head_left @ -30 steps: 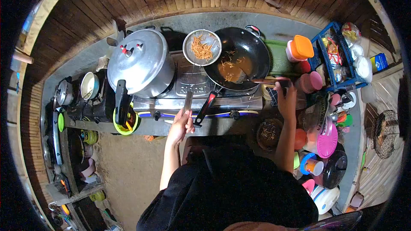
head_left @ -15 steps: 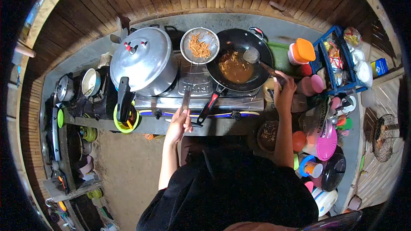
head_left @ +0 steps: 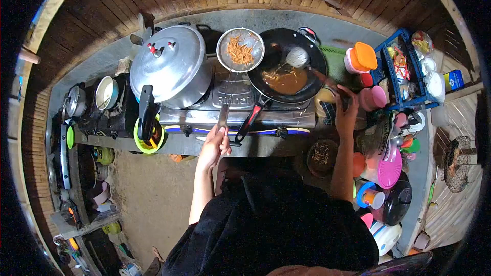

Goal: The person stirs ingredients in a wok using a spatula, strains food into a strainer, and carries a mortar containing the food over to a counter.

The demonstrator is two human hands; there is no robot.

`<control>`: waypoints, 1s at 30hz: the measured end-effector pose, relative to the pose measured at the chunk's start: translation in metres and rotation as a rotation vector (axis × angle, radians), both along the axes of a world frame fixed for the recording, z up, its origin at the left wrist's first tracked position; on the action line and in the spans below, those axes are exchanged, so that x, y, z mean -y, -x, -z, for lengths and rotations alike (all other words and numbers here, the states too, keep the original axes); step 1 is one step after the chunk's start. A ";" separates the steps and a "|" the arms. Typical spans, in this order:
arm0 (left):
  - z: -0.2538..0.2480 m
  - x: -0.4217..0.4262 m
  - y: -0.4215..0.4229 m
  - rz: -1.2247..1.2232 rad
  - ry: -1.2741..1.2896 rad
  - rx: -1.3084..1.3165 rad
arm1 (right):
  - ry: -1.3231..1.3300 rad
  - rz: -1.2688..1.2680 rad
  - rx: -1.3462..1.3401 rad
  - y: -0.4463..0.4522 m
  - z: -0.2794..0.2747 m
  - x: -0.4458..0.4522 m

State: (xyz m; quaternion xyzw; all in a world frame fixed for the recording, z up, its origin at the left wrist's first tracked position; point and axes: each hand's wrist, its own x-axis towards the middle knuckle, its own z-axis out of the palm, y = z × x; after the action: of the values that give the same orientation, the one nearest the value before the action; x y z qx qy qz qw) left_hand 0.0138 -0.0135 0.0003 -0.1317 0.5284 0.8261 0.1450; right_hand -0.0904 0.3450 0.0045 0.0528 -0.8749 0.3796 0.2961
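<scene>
My left hand (head_left: 216, 145) is closed around the handle of a wire-mesh strainer (head_left: 254, 52), which holds brown fried strips (head_left: 238, 50). The strainer is at the left rim of a black wok (head_left: 279, 38) on the stove. Brown oil (head_left: 294, 83) with pale strips lies in the wok. To the right, my right hand (head_left: 346, 106) grips the wooden handle of a spatula (head_left: 296, 57), whose rounded metal head is over the wok's far right part.
A large pressure cooker (head_left: 169, 66) stands left on the stove (head_left: 232, 102). A knife (head_left: 235, 143) lies near the counter's front edge. Several cups, tubs and a blue basket (head_left: 404, 71) crowd the right side. A bowl of dark strips (head_left: 322, 157) sits below my right arm.
The spatula's head has shifted slightly left and farther up in the wok, and its face now looks brighter. The strainer has moved slightly right, still in my left hand.
</scene>
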 end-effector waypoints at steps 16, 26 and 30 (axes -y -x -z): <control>0.006 0.005 -0.001 0.038 -0.001 -0.006 | -0.074 0.085 -0.025 -0.023 0.014 0.001; 0.003 0.008 -0.004 0.039 0.018 -0.030 | 0.045 -0.043 0.138 -0.026 0.009 -0.017; 0.001 0.009 -0.006 0.011 -0.020 -0.009 | 0.144 -0.126 0.059 -0.017 0.018 0.003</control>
State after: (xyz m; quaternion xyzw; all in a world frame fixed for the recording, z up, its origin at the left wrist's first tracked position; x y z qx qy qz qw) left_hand 0.0197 -0.0221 -0.0010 -0.1238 0.5215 0.8310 0.1487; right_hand -0.0735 0.3422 -0.0131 0.0751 -0.8487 0.4607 0.2487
